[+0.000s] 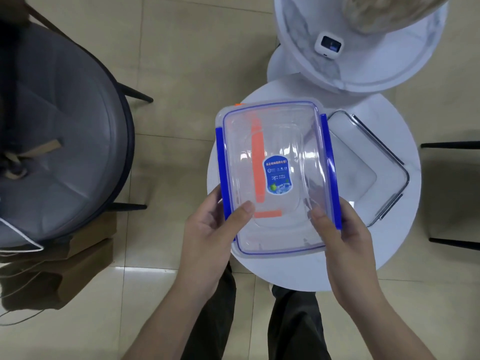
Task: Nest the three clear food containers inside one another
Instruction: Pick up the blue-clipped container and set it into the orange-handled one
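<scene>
Both hands hold a clear blue-clipped container over a small round white table.

The left hand [207, 237] grips the blue-clipped container [278, 175] at its 7 o'clock corner, thumb pressed on top and fingers curled beneath; the right hand [342, 237] clasps the 5 o'clock corner the same way. Orange strips show through its clear plastic, probably a second container's clips, though the view is too blurred to be sure. At 3 o'clock of it, a clear open container [368, 167] with grey-edged rim lies on the round white table [400, 229]. At 1 o'clock stands a second white table [363, 74] bearing a small white device [328, 46]. At 9 o'clock a grey cushioned chair [65, 131] stands on the glossy beige tiled floor [181, 61], with a brown paper bag [65, 271] just below it.
</scene>
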Motion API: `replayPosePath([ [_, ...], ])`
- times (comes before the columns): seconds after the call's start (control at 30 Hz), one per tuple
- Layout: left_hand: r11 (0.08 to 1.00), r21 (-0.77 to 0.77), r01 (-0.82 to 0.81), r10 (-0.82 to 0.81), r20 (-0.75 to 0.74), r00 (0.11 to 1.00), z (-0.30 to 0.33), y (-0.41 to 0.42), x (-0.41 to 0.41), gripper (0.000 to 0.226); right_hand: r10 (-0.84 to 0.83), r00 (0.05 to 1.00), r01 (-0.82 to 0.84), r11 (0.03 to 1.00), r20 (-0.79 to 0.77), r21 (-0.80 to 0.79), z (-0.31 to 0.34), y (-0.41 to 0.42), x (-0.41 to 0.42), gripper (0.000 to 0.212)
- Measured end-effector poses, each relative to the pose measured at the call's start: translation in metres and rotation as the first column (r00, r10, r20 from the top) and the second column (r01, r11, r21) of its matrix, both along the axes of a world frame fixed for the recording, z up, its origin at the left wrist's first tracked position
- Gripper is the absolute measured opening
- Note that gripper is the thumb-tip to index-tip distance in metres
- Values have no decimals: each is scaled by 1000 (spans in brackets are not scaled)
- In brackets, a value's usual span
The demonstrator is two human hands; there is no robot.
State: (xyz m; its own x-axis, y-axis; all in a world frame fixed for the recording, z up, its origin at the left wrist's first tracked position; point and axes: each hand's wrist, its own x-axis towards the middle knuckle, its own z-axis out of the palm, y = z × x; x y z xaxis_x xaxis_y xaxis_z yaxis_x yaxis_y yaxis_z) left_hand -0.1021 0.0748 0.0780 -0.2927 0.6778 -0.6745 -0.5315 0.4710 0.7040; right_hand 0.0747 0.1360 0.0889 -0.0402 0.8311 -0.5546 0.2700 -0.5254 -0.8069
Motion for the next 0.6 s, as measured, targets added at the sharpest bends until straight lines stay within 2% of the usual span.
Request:
replayPosePath([
  [0.1,1000,10,-24,24,-30,999,-4,7,-5,43,17,1000,-16,1000,8,-6,-3,7,-7,20],
  [0.3,999,3,-42,42,-57,997,-9,14,-10,42,11,1000,-11,1000,-5,0,-10,15,-13,29],
  [0.43,999,-10,-53,52,-69,996,-12,19,-11,41,36,999,-36,999,3,-2,-16,20,-16,25],
  [0.6,999,-18,-48,46,-120,992,-20,26,-14,37,27,999,-28,999,-19,-28,-26,27,-22,30],
])
